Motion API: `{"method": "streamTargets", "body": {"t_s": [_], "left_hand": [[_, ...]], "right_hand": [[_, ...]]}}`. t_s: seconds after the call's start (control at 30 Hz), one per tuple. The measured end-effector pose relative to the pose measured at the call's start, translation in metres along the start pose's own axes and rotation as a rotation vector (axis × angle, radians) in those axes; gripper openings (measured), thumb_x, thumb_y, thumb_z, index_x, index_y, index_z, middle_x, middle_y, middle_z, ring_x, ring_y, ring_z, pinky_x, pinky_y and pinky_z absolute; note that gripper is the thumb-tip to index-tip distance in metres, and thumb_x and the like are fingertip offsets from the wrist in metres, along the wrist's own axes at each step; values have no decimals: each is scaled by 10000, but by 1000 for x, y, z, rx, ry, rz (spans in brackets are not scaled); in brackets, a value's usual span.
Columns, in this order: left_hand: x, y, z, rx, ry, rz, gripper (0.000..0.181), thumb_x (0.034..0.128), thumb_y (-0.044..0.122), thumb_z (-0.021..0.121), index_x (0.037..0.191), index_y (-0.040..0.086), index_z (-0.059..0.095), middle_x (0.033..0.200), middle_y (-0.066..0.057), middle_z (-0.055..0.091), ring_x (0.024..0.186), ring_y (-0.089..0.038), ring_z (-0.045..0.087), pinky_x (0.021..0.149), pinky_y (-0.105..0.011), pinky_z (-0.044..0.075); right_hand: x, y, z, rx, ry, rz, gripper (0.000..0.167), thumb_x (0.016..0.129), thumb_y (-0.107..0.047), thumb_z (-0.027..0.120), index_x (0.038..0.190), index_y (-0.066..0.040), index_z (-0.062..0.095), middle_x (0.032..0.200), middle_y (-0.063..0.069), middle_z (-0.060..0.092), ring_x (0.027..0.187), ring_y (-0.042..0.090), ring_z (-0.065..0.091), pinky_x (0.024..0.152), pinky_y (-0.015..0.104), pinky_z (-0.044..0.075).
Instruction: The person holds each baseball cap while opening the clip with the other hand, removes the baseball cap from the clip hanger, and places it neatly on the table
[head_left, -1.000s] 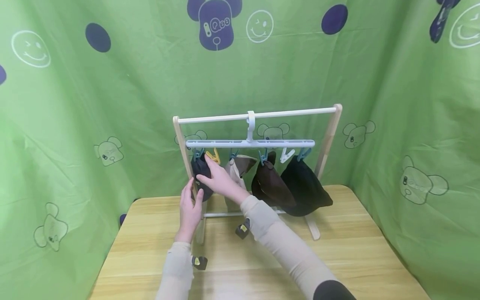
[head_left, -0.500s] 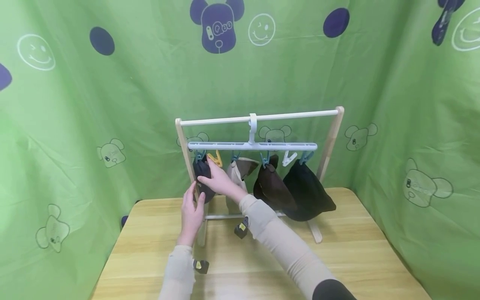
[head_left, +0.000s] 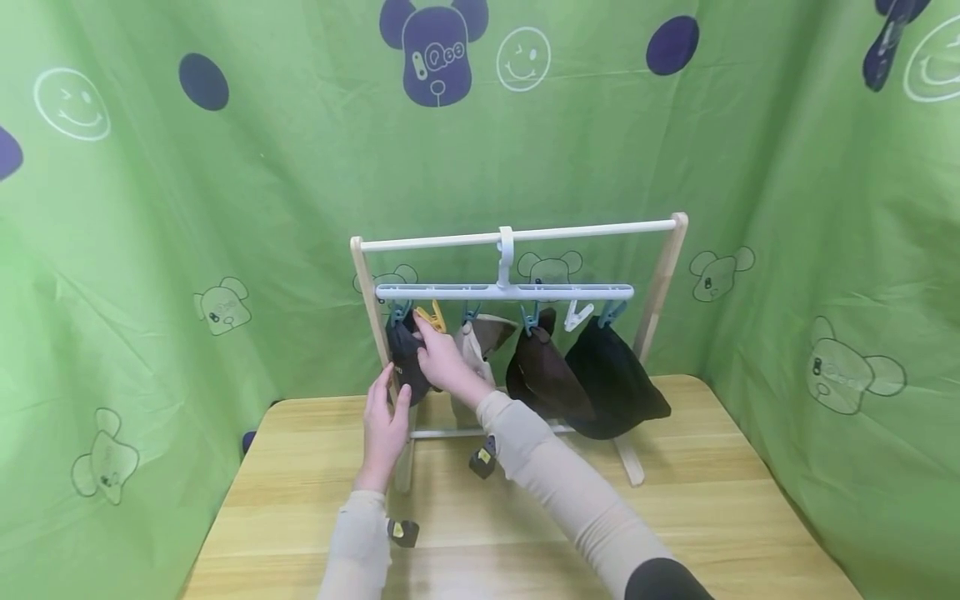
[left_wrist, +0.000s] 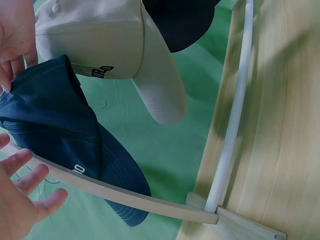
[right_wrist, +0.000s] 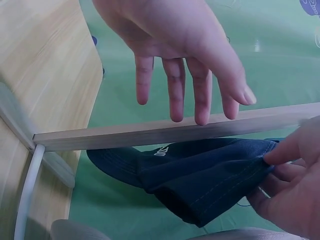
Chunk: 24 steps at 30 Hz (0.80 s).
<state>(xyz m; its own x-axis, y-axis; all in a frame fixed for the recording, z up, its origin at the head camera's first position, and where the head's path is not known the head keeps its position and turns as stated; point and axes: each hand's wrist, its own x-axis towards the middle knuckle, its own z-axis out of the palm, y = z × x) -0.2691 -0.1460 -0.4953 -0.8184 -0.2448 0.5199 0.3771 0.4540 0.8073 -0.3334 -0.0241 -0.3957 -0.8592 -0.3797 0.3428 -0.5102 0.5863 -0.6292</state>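
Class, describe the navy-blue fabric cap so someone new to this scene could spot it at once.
Find the pale wooden rack, then the white plastic hanger hooked over its top. At the hanger's far left hangs the navy-blue fabric cap, pinched by a person's right hand. Dark blue with pale lettering, it differs from the beige fabric cap beside it.

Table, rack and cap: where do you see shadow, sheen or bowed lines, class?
Head view: pale sheen on the table, toward the bottom edge; left wrist view: the wooden post looks bowed; right wrist view: folds of the dark cap fall into shadow.
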Motion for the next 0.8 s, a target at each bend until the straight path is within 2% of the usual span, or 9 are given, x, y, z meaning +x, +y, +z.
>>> {"method": "streamTargets", "body": {"t_s": [0.17,0.37,0.6,0.8], "left_hand": [[0,0,2,-5,0,-3,509,991,288,545,1437,64,446,1414,-207,496,1280,-429,495,1092,-554,399],[1,0,4,2,4,3,508,992,304,541,1438,78,448,1412,-194,506,1295,-365,500,1106,-525,395],[5,9,9,-16,-7,4,531,982,303,562,1439,60,442,1428,-201,489,1285,-378,507,1107,-511,404],[5,13,13,-24,-23,-19,562,963,293,592,1444,53,429,1392,-232,506,1251,-412,522,1057,-561,434]], "right_hand": [[-3,0,-1,-7,35,2,630,910,75,506,1503,-15,312,1221,174,678,1137,331,644,937,383,553],[-7,3,-3,10,79,-20,630,889,78,516,1488,-1,338,1171,162,703,1108,325,660,943,386,549],[-18,4,-9,11,63,-20,614,885,65,516,1477,6,359,1151,149,713,1065,307,680,886,382,571],[-26,0,-13,90,35,5,588,893,-24,538,1461,6,390,1163,178,701,1085,323,669,901,414,564]]}}
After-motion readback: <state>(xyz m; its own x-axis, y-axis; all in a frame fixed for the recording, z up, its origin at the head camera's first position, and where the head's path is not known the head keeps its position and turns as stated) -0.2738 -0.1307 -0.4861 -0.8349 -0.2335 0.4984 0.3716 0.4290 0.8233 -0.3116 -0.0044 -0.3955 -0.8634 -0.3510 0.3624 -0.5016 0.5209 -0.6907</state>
